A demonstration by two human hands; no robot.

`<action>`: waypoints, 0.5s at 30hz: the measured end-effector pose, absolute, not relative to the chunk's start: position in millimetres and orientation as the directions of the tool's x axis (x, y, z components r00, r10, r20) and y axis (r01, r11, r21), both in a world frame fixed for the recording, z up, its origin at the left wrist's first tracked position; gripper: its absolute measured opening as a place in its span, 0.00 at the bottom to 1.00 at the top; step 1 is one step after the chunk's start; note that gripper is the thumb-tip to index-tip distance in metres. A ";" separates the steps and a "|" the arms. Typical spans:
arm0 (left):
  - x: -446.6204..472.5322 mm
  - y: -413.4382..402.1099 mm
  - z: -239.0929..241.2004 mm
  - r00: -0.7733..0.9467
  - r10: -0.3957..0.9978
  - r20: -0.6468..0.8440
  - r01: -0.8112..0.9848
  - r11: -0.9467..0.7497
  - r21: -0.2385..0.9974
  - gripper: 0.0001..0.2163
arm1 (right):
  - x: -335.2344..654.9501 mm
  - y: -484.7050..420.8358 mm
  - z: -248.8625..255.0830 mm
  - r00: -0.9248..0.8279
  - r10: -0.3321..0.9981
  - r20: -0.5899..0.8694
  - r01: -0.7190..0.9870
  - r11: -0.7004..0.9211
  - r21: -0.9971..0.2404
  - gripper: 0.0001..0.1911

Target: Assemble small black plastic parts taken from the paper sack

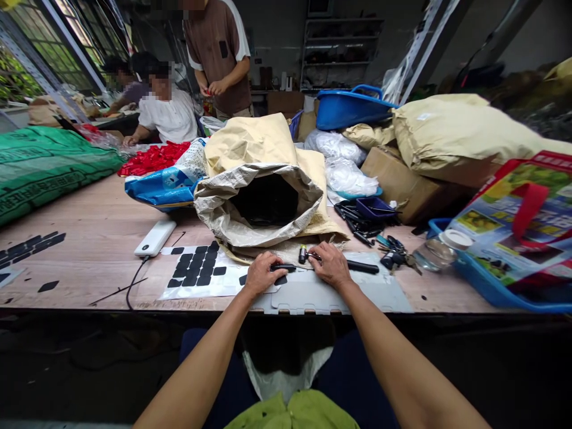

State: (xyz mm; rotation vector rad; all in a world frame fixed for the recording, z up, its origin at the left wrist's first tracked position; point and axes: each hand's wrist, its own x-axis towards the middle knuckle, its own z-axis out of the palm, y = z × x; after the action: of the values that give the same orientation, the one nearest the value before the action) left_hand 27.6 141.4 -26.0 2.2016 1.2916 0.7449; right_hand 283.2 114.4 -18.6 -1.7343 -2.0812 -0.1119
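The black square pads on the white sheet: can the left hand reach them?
Probably yes: the pads lie nearby, nothing standing between, though the left hand holds a black elongated piece.

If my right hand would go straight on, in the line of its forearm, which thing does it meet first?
Most likely the open sack, just beyond the right hand; the gap between them is hard to judge from this view.

**Black and Yellow, Cream and Green**

My slim, plastic-looking rod (285, 267) is plain black; my small mallet-like tool (302, 254), yellow and black. I see a cream paper sack (250, 140) and a green woven sack (53, 167) printed black.
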 end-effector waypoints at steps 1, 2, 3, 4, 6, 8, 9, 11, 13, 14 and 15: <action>27.4 141.4 -26.4 0.409 0.887 0.212 0.627 -0.442 0.641 0.08 | 283.1 114.6 -18.8 -0.125 0.921 0.368 0.955 0.212 -0.207 0.08; 27.1 141.6 -26.8 0.412 0.887 0.211 0.626 -0.444 0.641 0.08 | 283.1 114.8 -19.1 -0.123 0.922 0.367 0.956 0.209 -0.206 0.08; 26.7 141.9 -27.2 0.415 0.885 0.211 0.625 -0.445 0.641 0.07 | 283.0 115.0 -19.6 -0.121 0.923 0.365 0.956 0.207 -0.207 0.08; 26.1 142.4 -27.3 0.420 0.883 0.211 0.621 -0.448 0.643 0.07 | 282.9 115.3 -20.1 -0.118 0.924 0.363 0.956 0.204 -0.210 0.08; 24.9 143.2 -26.3 0.422 0.880 0.218 0.604 -0.452 0.656 0.07 | 282.7 115.9 -21.2 -0.112 0.927 0.357 0.955 0.201 -0.220 0.08; 23.8 141.1 -22.3 0.410 0.882 0.234 0.563 -0.447 0.695 0.07 | 282.6 116.4 -22.2 -0.111 0.930 0.351 0.953 0.199 -0.226 0.08; 23.4 137.5 -18.8 0.399 0.884 0.244 0.533 -0.441 0.722 0.07 | 282.5 116.5 -22.5 -0.112 0.931 0.348 0.953 0.199 -0.227 0.08; 22.4 122.6 -9.4 0.370 0.891 0.264 0.470 -0.424 0.774 0.08 | 282.5 116.4 -22.7 -0.116 0.932 0.343 0.954 0.201 -0.224 0.09; 21.3 96.3 0.6 0.381 0.885 0.269 0.421 -0.425 0.801 0.10 | 282.4 116.1 -22.4 -0.118 0.934 0.336 0.954 0.200 -0.223 0.09; 20.7 79.7 4.1 0.424 0.867 0.261 0.401 -0.439 0.804 0.11 | 282.3 115.8 -22.2 -0.117 0.935 0.334 0.954 0.199 -0.223 0.09; 20.1 61.8 5.3 0.500 0.830 0.246 0.380 -0.466 0.799 0.12 | 282.2 115.5 -21.9 -0.115 0.936 0.331 0.954 0.197 -0.225 0.09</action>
State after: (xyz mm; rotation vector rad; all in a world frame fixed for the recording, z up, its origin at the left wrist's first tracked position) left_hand 20.1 61.8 5.3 2.0549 0.9891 0.8375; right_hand 282.2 115.5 -21.9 -1.7668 -2.0828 -0.0609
